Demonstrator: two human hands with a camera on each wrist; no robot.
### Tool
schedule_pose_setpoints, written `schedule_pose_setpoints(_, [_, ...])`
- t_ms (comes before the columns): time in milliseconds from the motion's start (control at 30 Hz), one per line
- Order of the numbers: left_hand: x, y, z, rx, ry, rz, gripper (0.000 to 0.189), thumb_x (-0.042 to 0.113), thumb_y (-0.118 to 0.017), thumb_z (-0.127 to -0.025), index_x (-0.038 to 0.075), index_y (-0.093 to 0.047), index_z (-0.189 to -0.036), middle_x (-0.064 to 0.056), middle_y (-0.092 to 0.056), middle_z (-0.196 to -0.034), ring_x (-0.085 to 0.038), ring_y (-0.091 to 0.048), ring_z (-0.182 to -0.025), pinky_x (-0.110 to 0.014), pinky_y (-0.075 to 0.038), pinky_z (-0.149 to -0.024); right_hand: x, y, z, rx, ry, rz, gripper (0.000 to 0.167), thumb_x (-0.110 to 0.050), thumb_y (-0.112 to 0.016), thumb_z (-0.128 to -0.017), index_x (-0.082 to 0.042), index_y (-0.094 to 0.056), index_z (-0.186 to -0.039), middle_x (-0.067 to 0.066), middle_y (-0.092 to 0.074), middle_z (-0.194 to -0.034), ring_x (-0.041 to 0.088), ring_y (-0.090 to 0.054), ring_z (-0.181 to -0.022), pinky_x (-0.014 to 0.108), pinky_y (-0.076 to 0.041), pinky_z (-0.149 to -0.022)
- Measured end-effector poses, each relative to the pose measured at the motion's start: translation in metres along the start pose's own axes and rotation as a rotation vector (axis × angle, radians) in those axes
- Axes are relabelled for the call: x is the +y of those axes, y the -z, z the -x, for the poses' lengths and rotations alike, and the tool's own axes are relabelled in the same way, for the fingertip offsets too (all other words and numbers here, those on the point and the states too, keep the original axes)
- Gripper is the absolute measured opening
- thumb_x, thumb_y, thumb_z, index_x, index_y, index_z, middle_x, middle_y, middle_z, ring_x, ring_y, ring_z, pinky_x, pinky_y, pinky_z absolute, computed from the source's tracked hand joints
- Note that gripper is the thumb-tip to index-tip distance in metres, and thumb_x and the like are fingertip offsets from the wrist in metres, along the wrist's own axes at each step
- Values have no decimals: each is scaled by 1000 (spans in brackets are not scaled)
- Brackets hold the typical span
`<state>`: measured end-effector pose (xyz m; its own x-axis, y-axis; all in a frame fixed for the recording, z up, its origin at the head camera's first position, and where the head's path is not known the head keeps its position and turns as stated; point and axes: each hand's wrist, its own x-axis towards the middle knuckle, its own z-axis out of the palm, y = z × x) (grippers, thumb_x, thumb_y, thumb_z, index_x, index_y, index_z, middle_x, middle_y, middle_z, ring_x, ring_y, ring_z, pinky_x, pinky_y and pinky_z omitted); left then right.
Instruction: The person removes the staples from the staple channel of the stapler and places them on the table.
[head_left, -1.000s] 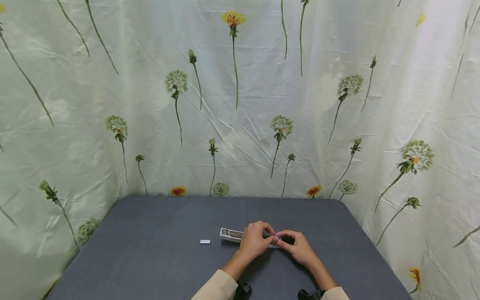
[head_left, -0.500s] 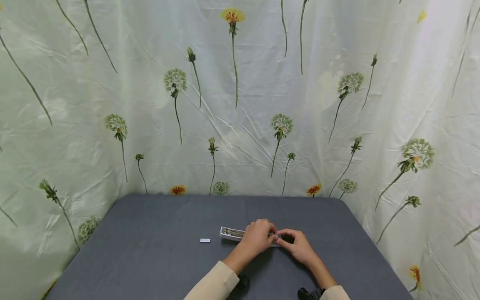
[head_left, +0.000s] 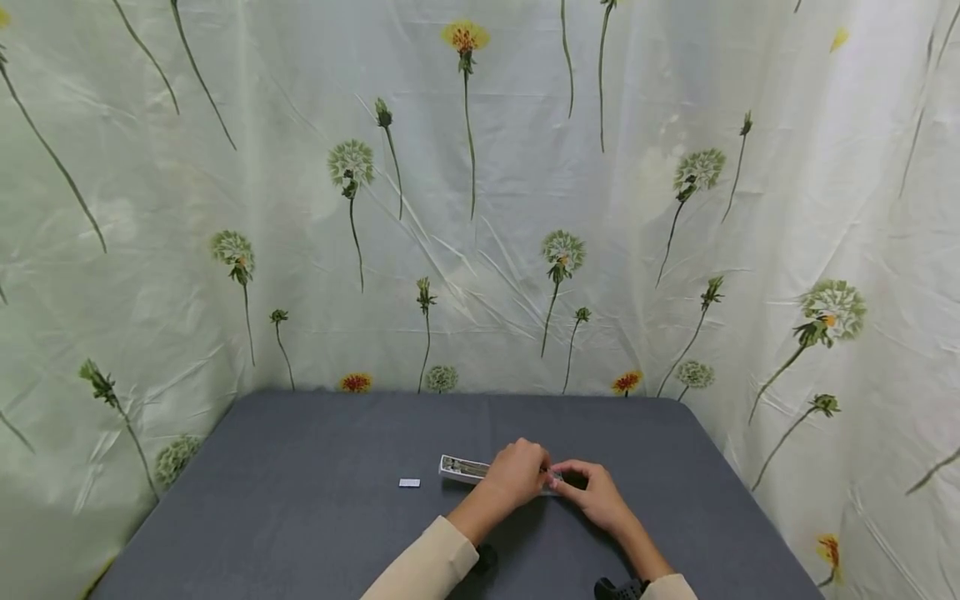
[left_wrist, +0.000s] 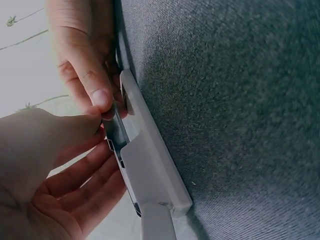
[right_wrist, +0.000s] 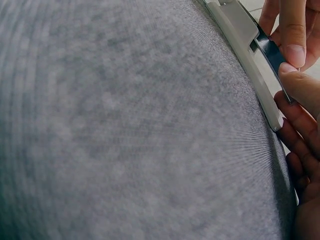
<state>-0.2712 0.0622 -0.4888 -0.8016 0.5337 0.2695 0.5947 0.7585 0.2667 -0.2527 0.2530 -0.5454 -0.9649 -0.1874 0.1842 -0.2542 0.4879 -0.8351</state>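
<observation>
Left hand (head_left: 516,477) and right hand (head_left: 592,492) gripping a white remote control (head_left: 463,468), pinching its dark battery (left_wrist: 116,131), near a grey table's (head_left: 300,517) right centre

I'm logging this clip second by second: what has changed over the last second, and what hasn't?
Little changed. The left forearm swung a bit leftward while the left hand kept its hold on the white remote-like device. The right hand stayed pinching at the device's right end. The device and the small white piece lie where they were on the grey table.
</observation>
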Motion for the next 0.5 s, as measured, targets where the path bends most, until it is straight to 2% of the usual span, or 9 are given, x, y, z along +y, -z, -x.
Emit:
schedule_pose_setpoints(300, [-5,-1,2,13,-27,38,6,19,-80,-89,16,-79,-84,6,-72,-77,-6,-61,-64,-23,-50,-58,1,-1,0,-17,-18,9,26,-31,-77,-94,-15,-77,-114,3,-76,-114,4,-65,-103,24,-51,-91])
schedule_pose_setpoints(500, [-10,1,5,23,-47,66,9,20,-79,-91,15,-79,-84,4,-72,-78,-4,-57,-62,-20,-46,-56,0,0,-1,-28,-11,-13,25,-31,-77,-94,-15,-77,-113,3,-76,-113,3,-65,-100,23,-50,-89])
